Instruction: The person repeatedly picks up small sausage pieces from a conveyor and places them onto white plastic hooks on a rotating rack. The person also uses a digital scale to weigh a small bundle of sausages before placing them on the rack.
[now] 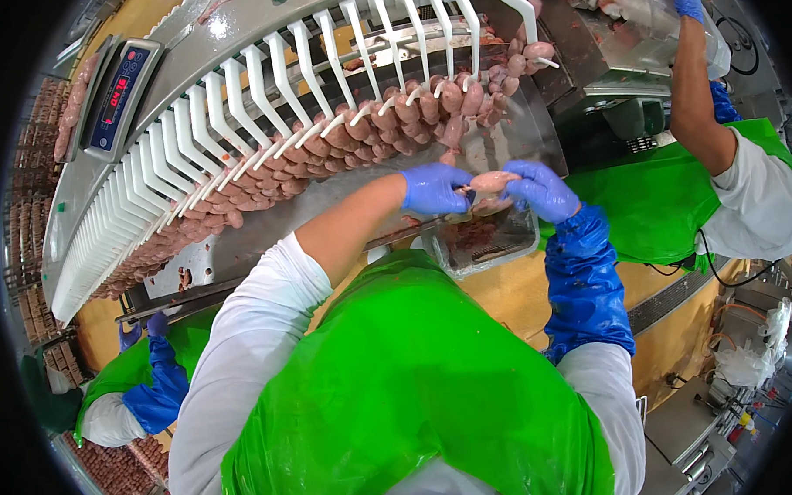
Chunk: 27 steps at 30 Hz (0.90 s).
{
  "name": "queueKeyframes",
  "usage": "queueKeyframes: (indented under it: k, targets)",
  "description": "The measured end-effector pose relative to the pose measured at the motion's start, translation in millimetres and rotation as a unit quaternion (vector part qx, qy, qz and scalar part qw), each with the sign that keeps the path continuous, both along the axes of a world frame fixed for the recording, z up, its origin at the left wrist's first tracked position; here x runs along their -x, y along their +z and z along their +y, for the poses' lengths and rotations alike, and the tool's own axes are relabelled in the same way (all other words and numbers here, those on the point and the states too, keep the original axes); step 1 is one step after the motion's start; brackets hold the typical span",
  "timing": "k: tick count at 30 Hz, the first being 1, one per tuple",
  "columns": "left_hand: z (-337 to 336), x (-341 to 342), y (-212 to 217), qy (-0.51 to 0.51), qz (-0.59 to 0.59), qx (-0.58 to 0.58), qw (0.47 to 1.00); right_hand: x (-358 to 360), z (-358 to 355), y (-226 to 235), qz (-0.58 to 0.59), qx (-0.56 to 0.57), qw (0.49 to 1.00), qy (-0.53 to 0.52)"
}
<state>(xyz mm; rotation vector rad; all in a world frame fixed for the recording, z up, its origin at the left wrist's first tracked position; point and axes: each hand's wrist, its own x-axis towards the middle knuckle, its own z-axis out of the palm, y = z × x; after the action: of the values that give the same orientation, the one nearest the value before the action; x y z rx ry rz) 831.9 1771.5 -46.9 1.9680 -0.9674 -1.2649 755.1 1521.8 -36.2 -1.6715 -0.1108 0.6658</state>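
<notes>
Between my two blue-gloved hands a pale pink sausage link (pixel 492 181) is stretched out above a clear plastic tub (pixel 491 261). My left hand (pixel 435 189) pinches its left end. At the other end, the fingers of my right hand (pixel 543 190) are closed round it. Reddish scraps lie in the tub under the hands. Just beyond, linked sausages (pixel 392 121) hang in loops from a long row of white hooks (pixel 284 91), which curves from the far right down to the near left. One strand hangs down close to my left hand.
A metal tray edge (pixel 264 273) runs under the hanging sausages. A scale with a lit display (pixel 118 98) stands at the left. One co-worker in a green apron (pixel 659 196) works at the right, an arm raised; another co-worker's blue sleeve (pixel 160 383) shows at lower left.
</notes>
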Motion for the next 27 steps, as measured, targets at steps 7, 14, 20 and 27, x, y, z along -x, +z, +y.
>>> queueKeyframes:
  k: [7, 14, 20, 27]
  targets:
    - [-27.1, -10.1, 36.0, 0.082, 0.017, -0.079, 0.993, -3.1, 36.7, -26.4, -0.312, 0.165, 0.935, -0.039]
    - [-30.4, -6.1, 43.2, -0.151, -0.171, -0.168, 0.959, -5.8, 51.5, -104.4, -0.332, 0.463, 0.818, 0.085]
    - [0.7, -21.8, 60.7, -0.039, -0.088, -0.03, 0.995, -34.1, -15.3, -193.4, -0.047, 0.601, 0.793, 0.089]
    - [62.5, -6.7, 121.4, 0.143, -0.011, 0.16, 0.977, -31.7, -76.1, -151.1, 0.055, 0.608, 0.792, -0.015]
